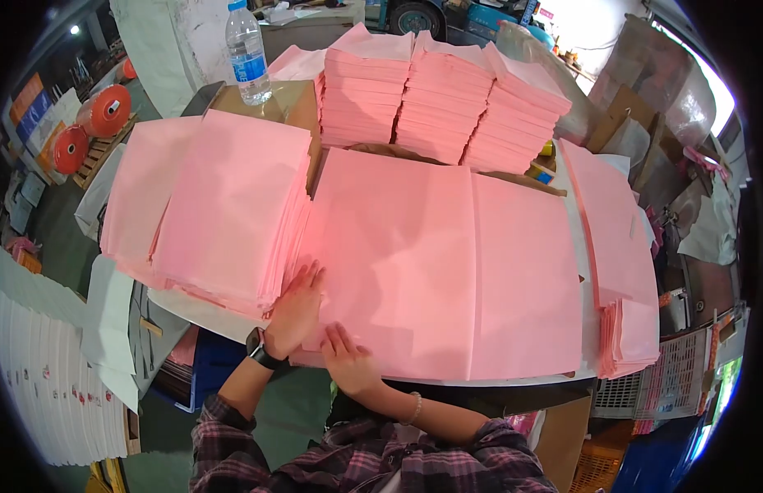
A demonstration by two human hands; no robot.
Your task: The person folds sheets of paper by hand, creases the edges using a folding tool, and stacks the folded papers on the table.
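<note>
A broad pink sheet [389, 255] lies flat on the table in front of me, its right part overlapped or bordered by another pink sheet [525, 279]. My left hand [297, 306], with a dark watch at its wrist, rests along the left edge of the broad sheet, fingers stretched out. Close to that sheet's lower left corner, my right hand [350, 361] lies on the pink surface with its fingers extended. Neither hand visibly grips anything. Just left of my left hand is a fanned pile of pink sheets [233, 205].
Tall stacks of pink sheets [443, 99] stand at the back. A water bottle [248, 62] stands on a cardboard box [287, 103]. More pink sheets [611, 238] lie at the right edge. White stacked sheets [48, 370] are at lower left, a plastic crate [669, 382] at right.
</note>
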